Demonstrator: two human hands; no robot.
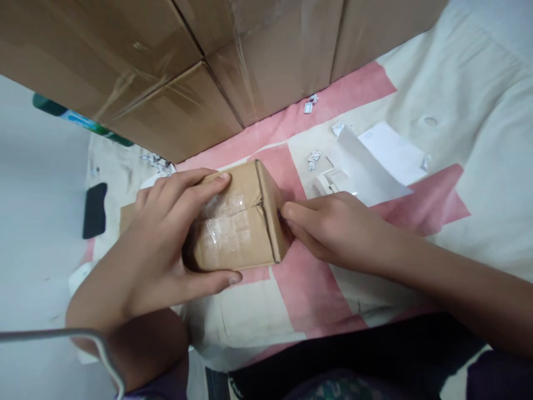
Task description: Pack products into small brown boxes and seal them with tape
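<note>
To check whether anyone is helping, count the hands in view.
2: the left hand clasps the small box from one end, and the right hand is at the opposite end.

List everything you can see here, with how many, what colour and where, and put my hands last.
Small cardboard box: 1, brown, between the hands
Large cardboard boxes: at least three, brown, at the back
Cloth: 1, cream and pink, underneath
Paper sheets: at least two, white, beyond the right hand
Roll, perhaps tape: 1, white, beside the sheets
Crumpled scraps: several, white with dark marks, scattered
Small ring: 1, white, far right
Flat object: 1, black, far left
Unclear item: 1, green and blue, left, by the large boxes
Wire or cord: 1, pale, lower left
Left hand: 1, bare, around the small box
Right hand: 1, bare, fingertips at the box's right end
</note>
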